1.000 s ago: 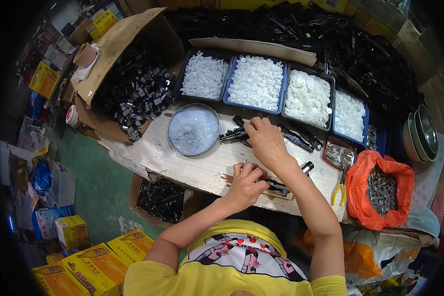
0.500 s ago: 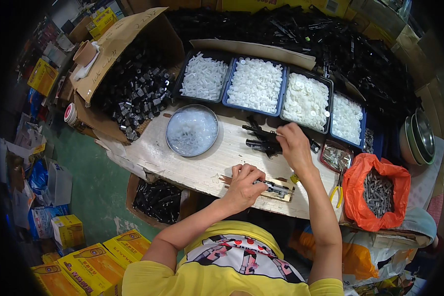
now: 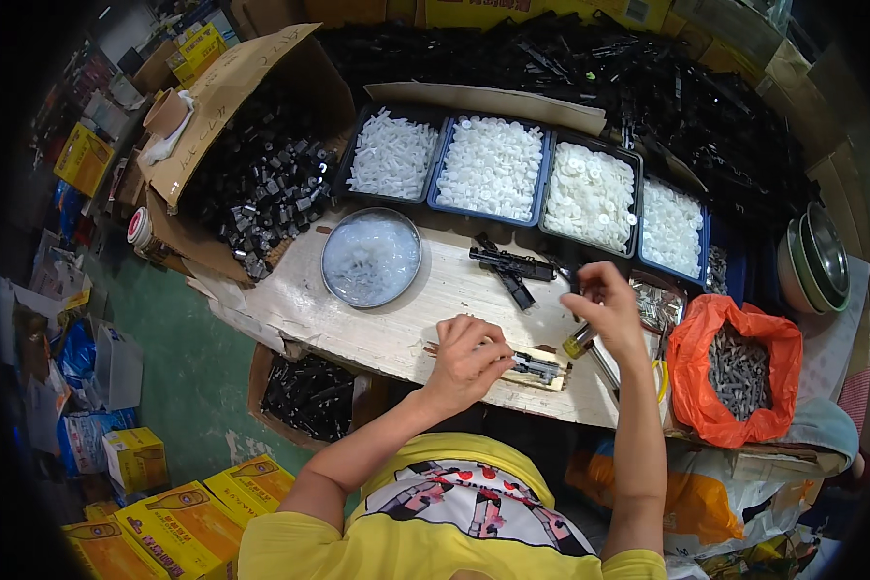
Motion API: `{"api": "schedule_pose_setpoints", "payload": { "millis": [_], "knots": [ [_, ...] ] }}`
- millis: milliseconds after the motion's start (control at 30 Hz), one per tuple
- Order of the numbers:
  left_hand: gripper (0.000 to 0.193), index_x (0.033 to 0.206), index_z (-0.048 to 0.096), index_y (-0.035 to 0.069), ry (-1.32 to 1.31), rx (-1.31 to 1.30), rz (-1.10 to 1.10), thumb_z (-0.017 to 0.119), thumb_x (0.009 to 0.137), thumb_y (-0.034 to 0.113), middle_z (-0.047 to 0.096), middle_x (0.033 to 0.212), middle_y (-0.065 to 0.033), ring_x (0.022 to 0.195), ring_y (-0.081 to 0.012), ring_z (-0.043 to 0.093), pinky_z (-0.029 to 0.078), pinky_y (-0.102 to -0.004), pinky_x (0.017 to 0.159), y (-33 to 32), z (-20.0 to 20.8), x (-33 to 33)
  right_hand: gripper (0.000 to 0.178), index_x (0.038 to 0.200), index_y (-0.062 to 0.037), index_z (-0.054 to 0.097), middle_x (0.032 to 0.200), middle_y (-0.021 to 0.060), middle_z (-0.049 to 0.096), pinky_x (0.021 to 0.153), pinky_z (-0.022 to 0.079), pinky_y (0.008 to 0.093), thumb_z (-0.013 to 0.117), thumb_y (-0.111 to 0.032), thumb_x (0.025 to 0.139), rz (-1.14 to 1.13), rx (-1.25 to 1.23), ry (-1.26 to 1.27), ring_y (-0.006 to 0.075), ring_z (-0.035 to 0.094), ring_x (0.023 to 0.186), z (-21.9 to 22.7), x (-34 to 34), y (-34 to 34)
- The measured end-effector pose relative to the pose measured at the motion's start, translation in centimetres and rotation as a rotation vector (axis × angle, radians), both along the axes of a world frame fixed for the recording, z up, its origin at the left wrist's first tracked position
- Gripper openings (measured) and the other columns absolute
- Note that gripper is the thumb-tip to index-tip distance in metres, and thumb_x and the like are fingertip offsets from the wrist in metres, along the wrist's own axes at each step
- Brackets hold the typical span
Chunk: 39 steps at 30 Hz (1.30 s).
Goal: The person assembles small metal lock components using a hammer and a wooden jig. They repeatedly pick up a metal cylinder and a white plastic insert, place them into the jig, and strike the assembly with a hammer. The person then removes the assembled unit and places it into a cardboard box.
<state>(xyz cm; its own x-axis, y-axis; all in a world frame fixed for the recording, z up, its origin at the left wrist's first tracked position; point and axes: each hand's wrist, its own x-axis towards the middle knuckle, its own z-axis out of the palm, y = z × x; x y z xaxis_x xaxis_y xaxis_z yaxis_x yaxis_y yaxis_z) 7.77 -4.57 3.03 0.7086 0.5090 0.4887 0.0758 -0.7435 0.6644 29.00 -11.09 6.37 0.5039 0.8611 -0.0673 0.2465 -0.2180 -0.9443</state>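
Has left hand point(image 3: 471, 361) clamped on the dark assembly point(image 3: 538, 366) at lower centre. Holds right hand point(image 3: 613, 309) right of centre, with fingers apart, near the yellow-ended tool point(image 3: 578, 341). Looks like the steadying step tbh; probably calls for grabbing that tool next.

Benchtop point(image 3: 411, 324) scuffed wood; dish point(image 3: 339, 290) smooth metal; bag point(image 3: 688, 370) crinkled plastic; black assembly point(image 3: 514, 268) glossy.

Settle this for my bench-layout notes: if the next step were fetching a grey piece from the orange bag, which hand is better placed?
Probably the right hand: it is nearer the orange bag, while the left hand is farther away and looks occupied at the dark assembly.
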Motion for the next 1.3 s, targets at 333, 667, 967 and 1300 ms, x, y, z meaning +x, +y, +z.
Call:
{"api": "schedule_pose_setpoints", "payload": {
  "millis": [333, 667, 967, 1300],
  "knots": [
    [0.035, 0.099, 0.059, 0.001, -0.032, -0.007, -0.091, 0.069, 0.066, 0.006, 0.06, 0.091, -0.01, 0.081, -0.0239, 0.055, 0.036, -0.0327, 0.075, 0.1, 2.6, 1.5, 0.038, 0.096, -0.0043, 0.051, 0.088, 0.0016, 0.056, 0.07, 0.044, 0.021, 0.073, -0.001, 0.065, 0.159, 0.081, 0.684, 0.0081, 0.054, 0.078, -0.1, -4.8, -3.2],
    [0.033, 0.095, 0.06, 0.004, 0.204, 0.247, -0.189, 0.067, 0.063, 0.004, 0.056, 0.094, -0.0062, 0.085, -0.0206, 0.051, 0.031, -0.0356, 0.076, 0.5, 1.2, -0.5, 0.02, 0.094, -0.0041, 0.055, 0.087, 0.0011, 0.054, 0.068, 0.042, 0.0211, 0.064, -0.007, 0.077, -0.102, 0.143, 0.259, 0.0079, 0.05, 0.079, -2.1, -1.7, -7.7],
    [0.027, 0.092, 0.061, 0.004, 0.301, 0.333, -0.214, 0.062, 0.065, 0.001, 0.056, 0.092, -0.0045, 0.085, -0.02, 0.049, 0.031, -0.0378, 0.078, 0.9, 1.0, -0.4, 0.013, 0.084, 0.0006, 0.057, 0.081, 0.0058, 0.053, 0.062, 0.043, 0.0238, 0.064, -0.009, 0.078, -0.182, 0.022, -0.26, 0.0135, 0.054, 0.072, -3.0, -2.1, -9.4],
    [0.032, 0.092, 0.063, 0.007, 0.29, 0.339, -0.209, 0.061, 0.06, -0.001, 0.055, 0.095, -0.0045, 0.085, -0.0196, 0.048, 0.031, -0.0378, 0.077, 1.0, 0.8, -0.7, 0.019, 0.091, -0.0048, 0.057, 0.087, 0.0098, 0.053, 0.069, 0.036, 0.0352, 0.063, -0.009, 0.074, -0.118, -0.067, -0.682, 0.026, 0.049, 0.082, -4.3, -2.5, -9.5]
  ]
}}
